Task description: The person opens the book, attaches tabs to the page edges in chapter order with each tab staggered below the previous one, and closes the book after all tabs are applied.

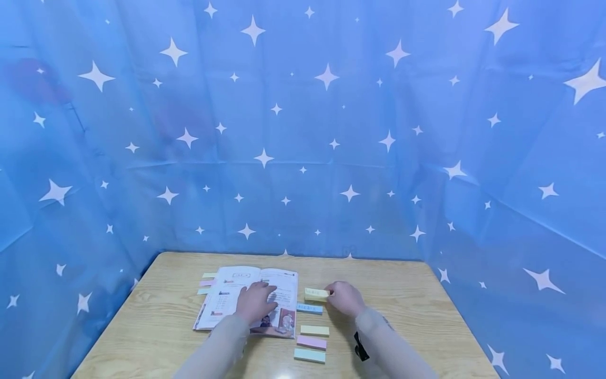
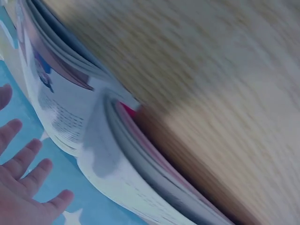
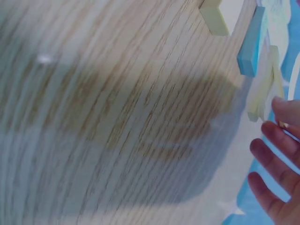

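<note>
An open book point(image 1: 227, 305) lies on the table with printed pages and pictures. Over its pages is my left hand point(image 1: 255, 303), fingers spread and holding nothing; the left wrist view shows the same spread fingers point(image 2: 30, 164). To the book's right, my right hand point(image 1: 347, 298) pinches the right end of the top sheet of a yellow sticky note pad point(image 1: 316, 295), which carries handwriting. In the right wrist view that sheet point(image 3: 277, 77) stands away from the pad, its end between thumb and index finger. A blue sticky note pad point(image 1: 310, 309), also written on, lies just nearer.
Nearer the front are another yellow pad point(image 1: 314, 331), a pink pad point(image 1: 311, 342) and a pale green pad point(image 1: 310, 356). Coloured tabs point(image 1: 206, 283) stick out from the book's left edge. A blue star-patterned curtain point(image 1: 303, 131) surrounds the wooden table point(image 1: 402, 316).
</note>
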A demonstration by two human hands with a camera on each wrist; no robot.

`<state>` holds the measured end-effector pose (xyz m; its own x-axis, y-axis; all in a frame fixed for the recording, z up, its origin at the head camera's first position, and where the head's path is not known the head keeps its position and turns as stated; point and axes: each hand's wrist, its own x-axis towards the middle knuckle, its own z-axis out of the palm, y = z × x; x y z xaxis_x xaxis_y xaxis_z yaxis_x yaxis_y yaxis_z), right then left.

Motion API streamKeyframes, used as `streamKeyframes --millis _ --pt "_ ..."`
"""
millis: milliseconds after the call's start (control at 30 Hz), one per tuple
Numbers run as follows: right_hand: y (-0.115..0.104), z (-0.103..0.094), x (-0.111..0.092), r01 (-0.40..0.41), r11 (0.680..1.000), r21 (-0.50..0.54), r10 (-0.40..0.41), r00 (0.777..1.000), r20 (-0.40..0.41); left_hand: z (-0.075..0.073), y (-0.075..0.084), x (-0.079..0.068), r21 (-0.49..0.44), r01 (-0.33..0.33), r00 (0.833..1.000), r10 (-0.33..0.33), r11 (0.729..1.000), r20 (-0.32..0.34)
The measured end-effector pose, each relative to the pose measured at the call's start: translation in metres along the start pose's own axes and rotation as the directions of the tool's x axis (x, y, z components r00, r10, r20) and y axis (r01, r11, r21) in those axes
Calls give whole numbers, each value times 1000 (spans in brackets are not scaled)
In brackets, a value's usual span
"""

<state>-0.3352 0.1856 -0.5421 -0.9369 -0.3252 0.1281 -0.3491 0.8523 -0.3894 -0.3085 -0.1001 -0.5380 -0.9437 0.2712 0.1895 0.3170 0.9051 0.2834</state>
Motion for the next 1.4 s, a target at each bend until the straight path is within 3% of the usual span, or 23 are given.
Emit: streamKeyframes --millis 367,633,900,1200,1400 --pt "-23 -14 -2 117 993 -7 -117 993 -6 -1 19 10 16 -121 990 122 992 -69" --pt "-44 -17 1 213 972 -101 -216 976 -22 -3 24 14 5 -140 989 140 990 -53" --pt "-60 -22 3 284 950 -126 -291 956 -43 -5 23 15 44 -195 974 199 980 -111" --pt "-58 -23 0 256 961 -104 -261 965 -37 -3 22 17 59 -192 975 197 980 -104" --pt "-51 -27 -4 214 975 -59 -216 976 -30 -2 16 9 37 -182 980 185 983 -77"
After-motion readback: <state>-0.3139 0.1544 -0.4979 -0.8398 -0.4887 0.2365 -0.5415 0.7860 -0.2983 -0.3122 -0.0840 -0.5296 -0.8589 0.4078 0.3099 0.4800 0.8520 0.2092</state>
